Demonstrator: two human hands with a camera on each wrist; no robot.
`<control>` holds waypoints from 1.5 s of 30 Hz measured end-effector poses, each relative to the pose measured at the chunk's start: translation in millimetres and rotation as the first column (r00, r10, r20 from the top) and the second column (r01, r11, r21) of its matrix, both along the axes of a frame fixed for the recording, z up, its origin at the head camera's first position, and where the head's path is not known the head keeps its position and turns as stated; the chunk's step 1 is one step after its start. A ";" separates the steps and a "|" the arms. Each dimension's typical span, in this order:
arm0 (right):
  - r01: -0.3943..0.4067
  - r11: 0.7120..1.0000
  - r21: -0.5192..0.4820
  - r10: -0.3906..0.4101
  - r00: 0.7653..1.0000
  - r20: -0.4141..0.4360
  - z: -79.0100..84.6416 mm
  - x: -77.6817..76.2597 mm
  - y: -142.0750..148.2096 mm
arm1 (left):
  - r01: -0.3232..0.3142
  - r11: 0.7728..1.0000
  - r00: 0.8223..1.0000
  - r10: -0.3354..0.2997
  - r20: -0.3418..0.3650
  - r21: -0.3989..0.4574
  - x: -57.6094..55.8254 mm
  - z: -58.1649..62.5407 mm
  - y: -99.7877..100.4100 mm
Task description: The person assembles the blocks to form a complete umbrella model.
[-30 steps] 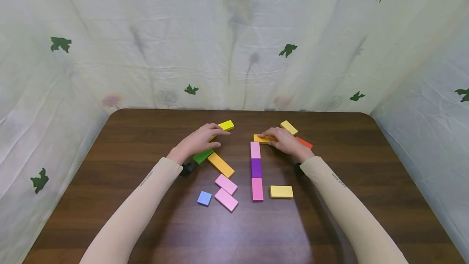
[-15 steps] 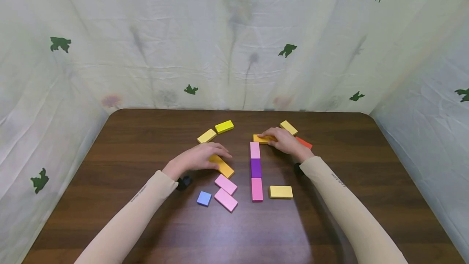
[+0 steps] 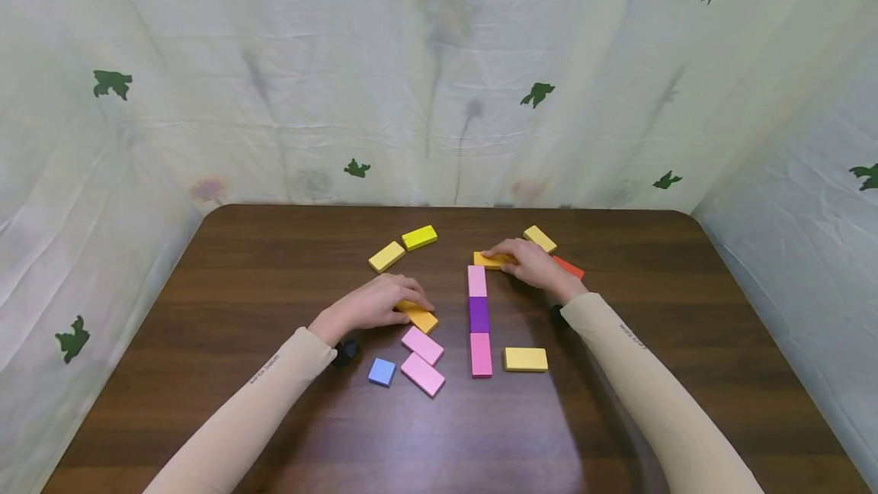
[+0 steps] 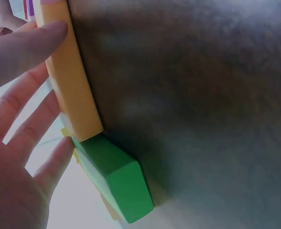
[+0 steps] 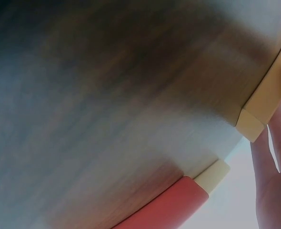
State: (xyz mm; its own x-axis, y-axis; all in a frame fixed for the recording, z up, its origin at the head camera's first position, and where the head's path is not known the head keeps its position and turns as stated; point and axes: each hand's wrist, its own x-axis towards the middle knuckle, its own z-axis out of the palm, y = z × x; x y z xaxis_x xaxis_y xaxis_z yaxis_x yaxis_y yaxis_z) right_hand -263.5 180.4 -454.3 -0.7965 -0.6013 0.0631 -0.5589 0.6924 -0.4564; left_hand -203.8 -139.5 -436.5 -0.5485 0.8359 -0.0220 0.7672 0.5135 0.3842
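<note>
My left hand point(image 3: 373, 302) holds an orange block point(image 3: 420, 317) lying aslant on the table; in the left wrist view the thumb is on its near side and the fingers are behind it. A green block point(image 4: 116, 181) meets the near end of that orange block and is hidden by the hand in the head view. My right hand point(image 3: 537, 264) pinches another orange block point(image 3: 488, 259), set crosswise at the far end of a straight column. That column is made of a light pink block point(image 3: 476, 280), a purple block point(image 3: 478, 315) and a darker pink block point(image 3: 481, 355).
Two pink blocks point(image 3: 422, 375) and a small blue block point(image 3: 382, 372) lie left of the column. A pale yellow block point(image 3: 525, 360) is at its right. Yellow blocks point(image 3: 419, 238) lie at the back left; a red block point(image 3: 569, 267) and pale yellow block point(image 3: 539, 238) at the back right.
My left hand has come back toward me from beside the yellow blocks and taken hold of the slanted orange block. The right hand stays on its block.
</note>
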 end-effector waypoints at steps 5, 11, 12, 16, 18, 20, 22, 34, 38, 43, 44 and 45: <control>0.000 1.000 -0.007 0.000 1.000 0.000 0.6 0.6 -0.6 | -0.013 1.000 1.000 0.013 -0.024 -0.014 2.1 -1.7 0.9; 0.011 1.000 0.003 -0.011 1.000 0.007 0.8 0.6 -1.4 | -0.022 1.000 0.999 0.022 -0.033 -0.013 5.6 -1.2 3.3; 0.012 1.000 0.005 -0.012 1.000 0.007 0.6 0.4 -1.5 | -0.018 1.000 0.999 0.018 -0.041 -0.009 6.1 -1.1 3.6; 0.024 1.000 0.012 -0.024 1.000 0.014 0.5 0.0 -2.1 | -0.006 1.000 0.997 0.007 -0.078 0.017 6.2 -1.5 5.8; 0.029 0.999 0.013 -0.029 0.999 0.019 0.4 -0.2 -2.0 | 0.000 0.999 0.996 0.003 -0.091 0.032 5.6 -1.6 7.7; 0.034 0.999 0.013 -0.034 0.999 0.023 0.4 -0.1 -1.9 | -0.002 0.999 0.995 0.006 -0.096 0.045 4.7 -1.3 10.0; 0.034 0.999 0.011 -0.034 0.999 0.026 0.7 0.1 -1.5 | -0.008 0.999 0.995 0.014 -0.100 0.052 3.7 -0.3 12.4; 0.025 1.000 0.006 -0.025 0.999 0.034 0.1 0.2 -2.5 | -0.114 0.991 0.985 0.121 -0.123 0.066 -12.5 8.0 26.0; 0.024 1.000 0.011 -0.024 0.999 0.027 0.5 0.8 -2.4 | -0.166 0.985 0.978 0.171 -0.118 0.050 -21.0 8.6 32.8; 0.021 1.000 0.011 -0.021 1.000 0.015 1.0 0.7 -1.4 | -0.203 0.978 0.969 0.207 -0.133 0.046 -32.7 6.6 42.5; 0.019 1.000 0.012 -0.019 1.000 0.012 0.9 0.5 -1.3 | -0.208 0.977 0.967 0.212 -0.142 0.044 -35.1 6.3 44.1; 0.022 1.000 0.013 -0.022 1.000 0.015 0.8 0.4 -1.3 | -0.214 0.976 0.964 0.218 -0.150 0.043 -37.3 6.0 45.6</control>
State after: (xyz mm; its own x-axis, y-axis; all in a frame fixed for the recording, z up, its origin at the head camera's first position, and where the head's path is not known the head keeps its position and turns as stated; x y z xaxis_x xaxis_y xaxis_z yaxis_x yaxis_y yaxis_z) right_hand -263.1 179.1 -453.4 -0.8103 -0.5844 0.0431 -0.5365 0.7102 -0.4559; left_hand -241.1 -93.8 -430.5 -0.7114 0.6962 0.0961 0.6896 0.6652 0.2864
